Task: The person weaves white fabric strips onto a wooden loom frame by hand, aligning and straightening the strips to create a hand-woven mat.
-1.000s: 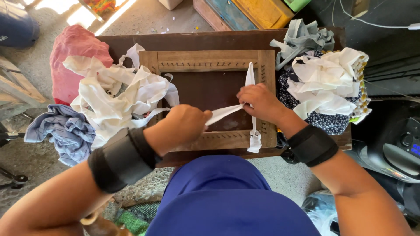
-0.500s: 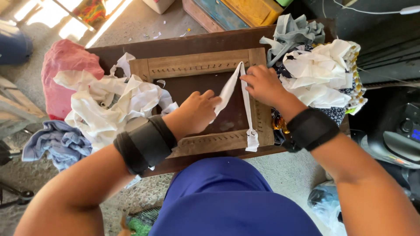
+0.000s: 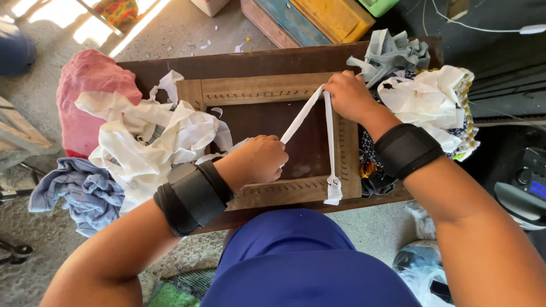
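Head view: the left hand (image 3: pixel 263 160) clenches one end of a white cloth strip (image 3: pixel 301 115), stretched up to the right hand (image 3: pixel 347 95), which pinches it at the wooden frame (image 3: pixel 267 88)'s top corner. White rags (image 3: pixel 148 142) lie left of the left hand.

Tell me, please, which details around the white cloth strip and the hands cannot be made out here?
Head view:
- Left hand: its fingers curl under, hiding their grip on the white strip.
- Right hand: covers the strip's fold.
- Wooden frame: left side buried under white rags.
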